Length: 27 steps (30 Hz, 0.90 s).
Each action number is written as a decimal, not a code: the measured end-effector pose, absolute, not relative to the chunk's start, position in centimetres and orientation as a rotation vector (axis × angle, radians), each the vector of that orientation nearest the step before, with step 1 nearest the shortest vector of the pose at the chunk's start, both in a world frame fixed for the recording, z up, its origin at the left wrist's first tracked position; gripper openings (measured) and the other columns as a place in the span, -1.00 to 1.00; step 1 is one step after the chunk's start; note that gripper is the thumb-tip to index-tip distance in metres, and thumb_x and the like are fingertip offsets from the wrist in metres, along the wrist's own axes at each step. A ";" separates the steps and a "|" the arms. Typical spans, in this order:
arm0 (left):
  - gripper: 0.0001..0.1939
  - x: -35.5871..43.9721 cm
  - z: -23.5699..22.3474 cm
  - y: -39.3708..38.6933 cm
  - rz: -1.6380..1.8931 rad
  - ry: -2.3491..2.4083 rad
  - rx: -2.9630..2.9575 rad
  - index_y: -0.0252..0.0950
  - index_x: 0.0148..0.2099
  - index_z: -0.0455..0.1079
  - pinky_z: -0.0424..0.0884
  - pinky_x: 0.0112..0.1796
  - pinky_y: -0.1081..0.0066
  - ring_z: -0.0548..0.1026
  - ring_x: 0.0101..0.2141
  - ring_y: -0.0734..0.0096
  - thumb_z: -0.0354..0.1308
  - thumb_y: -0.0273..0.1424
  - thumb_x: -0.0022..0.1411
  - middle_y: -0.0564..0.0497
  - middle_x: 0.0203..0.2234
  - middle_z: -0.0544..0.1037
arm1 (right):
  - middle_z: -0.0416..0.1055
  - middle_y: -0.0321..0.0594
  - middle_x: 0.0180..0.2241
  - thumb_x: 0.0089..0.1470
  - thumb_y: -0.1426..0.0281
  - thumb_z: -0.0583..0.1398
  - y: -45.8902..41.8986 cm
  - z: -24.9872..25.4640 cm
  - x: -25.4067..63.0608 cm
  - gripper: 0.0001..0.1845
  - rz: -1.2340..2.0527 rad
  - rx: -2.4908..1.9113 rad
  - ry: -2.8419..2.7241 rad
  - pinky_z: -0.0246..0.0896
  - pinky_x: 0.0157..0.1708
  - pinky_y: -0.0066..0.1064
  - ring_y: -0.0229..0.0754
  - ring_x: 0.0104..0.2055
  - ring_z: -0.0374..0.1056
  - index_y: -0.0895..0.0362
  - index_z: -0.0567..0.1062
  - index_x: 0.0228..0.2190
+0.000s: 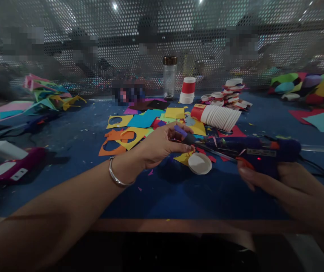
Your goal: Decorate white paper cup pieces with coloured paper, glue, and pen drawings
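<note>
My right hand (264, 181) grips a blue hot glue gun (256, 147), with a finger at its orange trigger. A red light glows on its side, a clear glue stick (315, 148) protrudes from the back, and the nozzle points left. My left hand (167, 145) is closed around a slim tool (181, 132) with a purple and grey end; a dark, metallic length runs right, partly behind the gun, and I cannot tell its exact kind. Just under the left fingertips is a round white paper cup piece (200, 163). Whether the thumb touches it is unclear.
Cut coloured paper (142, 119) lies in the middle. A stack of paper cups (217, 116) lies on its side, near upright cups (188, 90) and a clear bottle (169, 77). A magenta power strip (14, 166) with a white plug is left. Paper crafts (300, 87) stand right.
</note>
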State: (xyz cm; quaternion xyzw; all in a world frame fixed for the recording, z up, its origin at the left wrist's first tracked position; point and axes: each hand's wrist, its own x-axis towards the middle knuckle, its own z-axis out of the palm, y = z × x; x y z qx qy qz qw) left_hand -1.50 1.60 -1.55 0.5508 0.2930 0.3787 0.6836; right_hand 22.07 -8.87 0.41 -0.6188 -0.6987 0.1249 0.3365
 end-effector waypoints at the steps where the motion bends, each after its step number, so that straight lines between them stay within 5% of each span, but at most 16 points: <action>1: -0.58 -1.5 -1.6 1.6 0.856 0.655 1.240 -0.30 -0.18 0.44 0.39 -0.21 0.38 0.46 -0.31 0.51 0.44 -0.63 -0.11 0.11 -0.38 0.50 | 0.37 -0.22 -0.73 -0.01 -0.35 0.12 -8.9 0.4 22.1 -0.23 0.356 -1.557 -1.852 0.26 -0.70 -0.39 -0.18 -0.68 0.29 0.02 0.43 -0.80; 7: -0.59 -1.4 -1.6 1.5 0.840 0.650 1.258 -0.30 -0.19 0.45 0.40 -0.15 0.33 0.47 -0.29 0.47 0.45 -0.61 -0.11 0.10 -0.40 0.49 | 0.40 -0.32 -0.74 0.16 -0.14 0.19 -8.8 0.1 22.3 -0.37 0.284 -1.371 -1.944 0.22 -0.73 -0.46 -0.23 -0.72 0.29 0.00 0.54 -0.71; 16: -0.58 -1.5 -1.6 1.4 0.807 0.649 1.273 -0.30 -0.15 0.45 0.38 -0.11 0.29 0.47 -0.25 0.43 0.45 -0.59 -0.10 0.05 -0.34 0.52 | 0.33 -0.33 -0.80 0.18 -0.20 0.15 -8.6 0.1 22.1 -0.27 0.218 -1.370 -1.962 0.12 -0.81 -0.44 -0.25 -0.79 0.22 -0.01 0.45 -0.80; 27: -0.60 -1.5 -1.6 1.4 0.821 0.653 1.282 -0.29 -0.16 0.44 0.37 -0.11 0.28 0.47 -0.26 0.44 0.44 -0.59 -0.08 0.09 -0.37 0.50 | 0.50 -0.30 -0.72 0.17 -0.24 0.12 -8.1 -0.3 22.3 -0.30 0.220 -1.377 -1.986 0.41 -0.66 -0.42 -0.18 -0.73 0.38 -0.05 0.61 -0.70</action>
